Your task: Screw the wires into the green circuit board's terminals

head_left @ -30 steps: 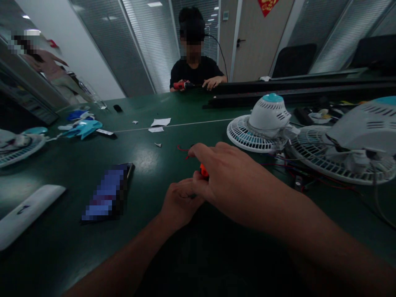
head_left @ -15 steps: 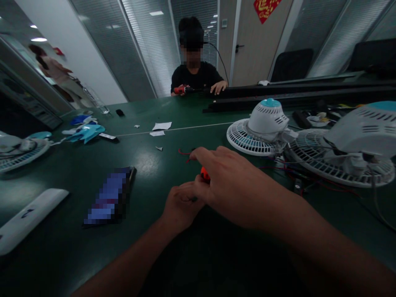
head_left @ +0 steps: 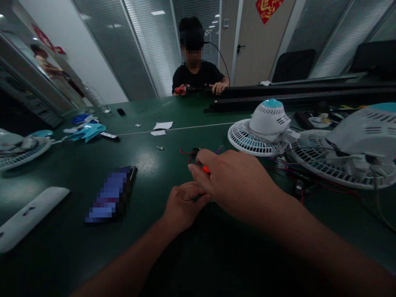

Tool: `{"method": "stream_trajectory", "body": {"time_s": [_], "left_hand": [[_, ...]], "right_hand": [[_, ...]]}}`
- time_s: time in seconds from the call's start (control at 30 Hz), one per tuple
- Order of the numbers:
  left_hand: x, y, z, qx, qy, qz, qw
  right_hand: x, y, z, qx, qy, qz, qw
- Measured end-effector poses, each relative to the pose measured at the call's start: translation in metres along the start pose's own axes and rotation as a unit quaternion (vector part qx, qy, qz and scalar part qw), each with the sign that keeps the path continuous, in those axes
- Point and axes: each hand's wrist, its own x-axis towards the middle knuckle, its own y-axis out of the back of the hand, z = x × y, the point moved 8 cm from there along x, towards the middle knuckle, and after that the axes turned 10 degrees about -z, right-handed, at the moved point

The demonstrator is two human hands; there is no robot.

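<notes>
My right hand (head_left: 229, 177) is closed round a small orange object (head_left: 206, 168), mostly covered by the fingers, above the green table. Below and left of it, my left hand (head_left: 184, 204) has its thumb and fingers pressed together; what they pinch is hidden. The fingers of both hands come close together. Just beyond my right hand, thin red wires and a small black part (head_left: 195, 152) lie on the table.
Two white fan units (head_left: 267, 119) stand at the right, with loose wires near them. A phone (head_left: 109, 196) and a long white casing (head_left: 32, 216) lie left. Across the table a person (head_left: 198, 72) holds a red tool (head_left: 181, 89). Paper scraps (head_left: 163, 125) lie mid-table.
My right hand has shifted slightly right and its thumb has moved, so more of the wires and black part shows. The distant person at the left has moved.
</notes>
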Motion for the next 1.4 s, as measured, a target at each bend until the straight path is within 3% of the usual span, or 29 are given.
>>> {"method": "stream_trajectory", "body": {"time_s": [0.17,0.47,0.87,1.17,1.4], "left_hand": [[0.001,0.000,0.004,-0.002,-0.026,0.000,1.000],[0.000,0.000,0.002,-0.009,-0.027,-0.004,1.000],[0.002,0.004,0.013,0.008,-0.066,0.012,0.998],[0.002,0.004,0.010,-0.001,-0.053,0.013,0.999],[0.002,0.005,0.009,-0.018,-0.047,0.017,0.999]], "right_hand": [[0.001,-0.001,-0.002,0.005,0.013,0.013,1.000],[-0.002,-0.002,-0.008,-0.017,0.051,-0.015,0.998],[-0.001,0.001,-0.008,0.004,0.051,-0.005,0.999],[-0.002,0.001,-0.009,0.009,0.083,0.034,0.996],[-0.002,0.000,-0.011,0.015,0.091,0.017,0.996]]}}
